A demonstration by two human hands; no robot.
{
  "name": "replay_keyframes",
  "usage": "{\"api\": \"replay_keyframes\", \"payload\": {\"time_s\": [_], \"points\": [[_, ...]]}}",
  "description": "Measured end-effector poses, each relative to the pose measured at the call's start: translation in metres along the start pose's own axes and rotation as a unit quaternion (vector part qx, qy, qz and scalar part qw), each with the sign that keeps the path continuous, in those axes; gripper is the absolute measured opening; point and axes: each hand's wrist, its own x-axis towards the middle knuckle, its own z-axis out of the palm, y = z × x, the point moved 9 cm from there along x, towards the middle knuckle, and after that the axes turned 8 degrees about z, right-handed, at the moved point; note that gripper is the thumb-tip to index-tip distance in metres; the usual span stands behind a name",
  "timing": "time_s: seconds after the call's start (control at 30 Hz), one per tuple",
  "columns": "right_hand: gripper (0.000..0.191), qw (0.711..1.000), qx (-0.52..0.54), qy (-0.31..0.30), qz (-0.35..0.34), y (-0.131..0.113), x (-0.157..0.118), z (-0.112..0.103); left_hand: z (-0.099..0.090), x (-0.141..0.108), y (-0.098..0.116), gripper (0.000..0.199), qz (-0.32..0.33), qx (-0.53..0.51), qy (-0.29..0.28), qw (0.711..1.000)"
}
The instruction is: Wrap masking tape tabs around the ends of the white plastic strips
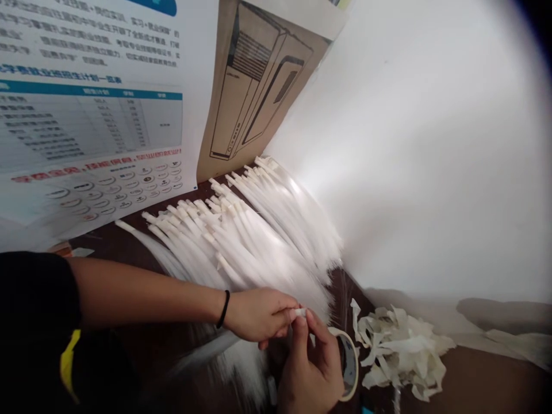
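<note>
My left hand (261, 313), a black band round its wrist, is closed on a bundle of white fibres (244, 368) that fans out blurred below it. A short white end (299, 312) of the bundle pokes out past the fingers. With thumb and forefinger, my right hand (313, 365) pinches at this end; whether a strip of tape lies in the pinch is hidden. A roll of cream masking tape (354, 376) stands against the right hand's outer side, partly covered by it. Beyond the hands lie many similar fibre bundles (267, 241), their ends wrapped in cream tape.
Crumpled tape scraps (405, 351) are heaped right of the roll. A white wall or panel (431, 144) rises on the right. Behind the bundles stand a printed poster (95, 115) and a brown cardboard panel (263, 86) with a machine drawing. The tabletop (107, 244) is dark.
</note>
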Motion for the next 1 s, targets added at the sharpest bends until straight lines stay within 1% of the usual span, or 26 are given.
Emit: {"api": "replay_keyframes", "payload": {"time_s": [0.13, 0.23, 0.33, 0.5, 0.57, 0.63, 0.67, 0.73, 0.8, 0.83, 0.87, 0.9, 0.93, 0.97, 1.0], "points": [[0.038, 1.0, -0.001, -0.008, 0.028, -0.001, 0.002, 0.0, 0.001, 0.0, -0.001, 0.029, 0.011, -0.008, -0.007, 1.0], [0.036, 0.999, -0.027, -0.03, 0.013, -0.007, 0.003, 0.003, 0.0, 0.0, 0.0, 0.029, 0.021, 0.005, -0.001, 1.0], [0.035, 0.999, -0.039, -0.035, 0.005, -0.01, 0.004, 0.004, -0.001, 0.0, 0.001, 0.028, 0.027, 0.007, 0.008, 1.0], [0.038, 0.999, 0.011, -0.029, 0.016, -0.009, 0.003, 0.004, 0.001, 0.0, -0.002, 0.032, 0.02, -0.004, -0.003, 1.0], [0.037, 1.0, -0.008, -0.025, 0.011, -0.009, 0.002, 0.004, 0.001, 0.0, -0.003, 0.033, 0.017, -0.007, -0.006, 1.0], [0.036, 0.999, -0.031, -0.035, 0.008, -0.008, 0.002, 0.004, 0.003, 0.0, -0.005, 0.032, 0.01, -0.017, -0.01, 1.0], [0.036, 0.999, -0.026, -0.044, 0.008, -0.007, 0.002, 0.004, 0.005, 0.0, -0.006, 0.032, 0.002, -0.03, -0.016, 0.999], [0.039, 0.998, 0.018, -0.057, 0.014, -0.006, 0.001, 0.003, 0.01, -0.001, -0.007, 0.032, -0.011, -0.077, -0.038, 0.996], [0.042, 0.996, 0.078, -0.047, 0.02, -0.005, 0.001, -0.002, 0.015, -0.003, 0.0, 0.033, -0.002, -0.131, -0.068, 0.989], [0.042, 0.994, 0.102, -0.032, 0.023, -0.004, 0.002, -0.006, 0.015, -0.004, 0.008, 0.033, 0.017, -0.134, -0.082, 0.988], [0.041, 0.992, 0.12, -0.018, 0.023, -0.004, 0.003, -0.009, 0.013, -0.006, 0.018, 0.032, 0.045, -0.113, -0.09, 0.989], [0.04, 0.991, 0.132, -0.005, 0.022, -0.004, 0.004, -0.012, 0.009, -0.009, 0.031, 0.03, 0.081, -0.058, -0.091, 0.991], [0.038, 0.99, 0.141, 0.005, 0.017, -0.004, 0.006, -0.015, 0.002, -0.012, 0.044, 0.025, 0.118, 0.035, -0.082, 0.989], [0.038, 0.989, 0.147, 0.011, 0.01, -0.005, 0.008, -0.017, -0.005, -0.016, 0.06, 0.02, 0.155, 0.137, -0.058, 0.977], [0.038, 0.988, 0.15, 0.018, 0.006, -0.005, 0.011, -0.019, -0.013, -0.021, 0.076, 0.019, 0.183, 0.21, -0.029, 0.96]]}}
